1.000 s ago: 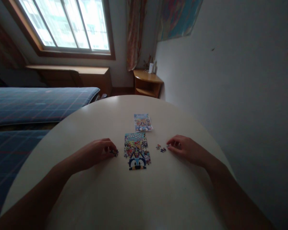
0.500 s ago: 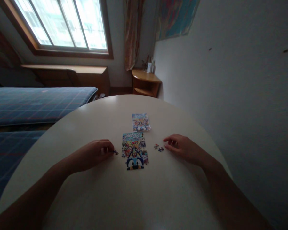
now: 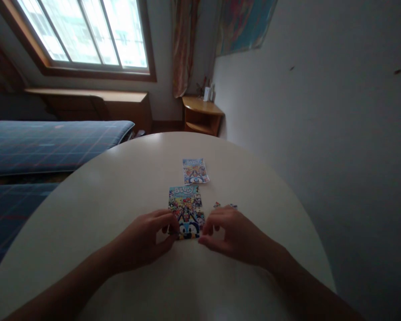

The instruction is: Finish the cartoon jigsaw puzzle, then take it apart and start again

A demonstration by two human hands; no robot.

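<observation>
left hand (image 3: 150,236), apparently pinching a dark piece (image 3: 173,233), has come to the lower-left edge of the puzzle (image 3: 186,203) on the table (image 3: 137,178); right hand (image 3: 230,232), grip unclear, has left the loose pieces (image 3: 217,205) for its lower-right edge, seemingly shifting work there.

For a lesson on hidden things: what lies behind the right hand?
Parts of loose puzzle pieces show just beyond the right hand, on the white table. The hand hides the rest, so their number and shapes cannot be seen.
</observation>
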